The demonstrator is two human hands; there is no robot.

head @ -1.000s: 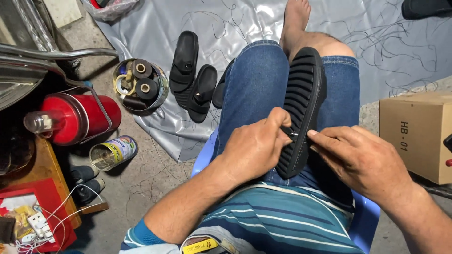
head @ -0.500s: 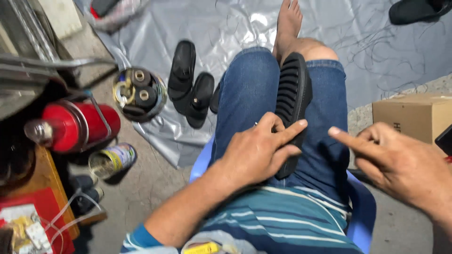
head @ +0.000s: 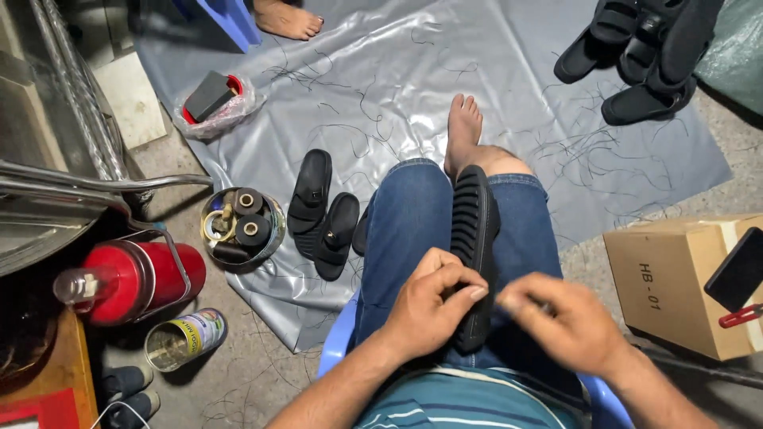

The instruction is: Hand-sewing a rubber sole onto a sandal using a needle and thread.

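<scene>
A black ribbed sandal (head: 474, 230) lies sole-up along my lap, on my blue jeans (head: 413, 230). My left hand (head: 433, 306) grips its near end, fingers curled over the edge. My right hand (head: 568, 322) is blurred just right of the sandal, fingers pinched together; whether it holds anything I cannot tell. My bare foot (head: 463, 127) rests on the grey plastic sheet (head: 413, 71).
Black sandals (head: 322, 214) lie left of my knee beside a round tin of thread spools (head: 238, 226). A red flask (head: 131, 278) and an open can (head: 184, 340) sit at left. A cardboard box (head: 675, 278) stands at right. More black sandals (head: 636, 56) pile at top right. Another person's foot (head: 288, 17) shows at the top.
My right hand pulled away to the right, then came back close to the sandal. My left hand kept its grip. The view tilted up, showing more of the sheet.
</scene>
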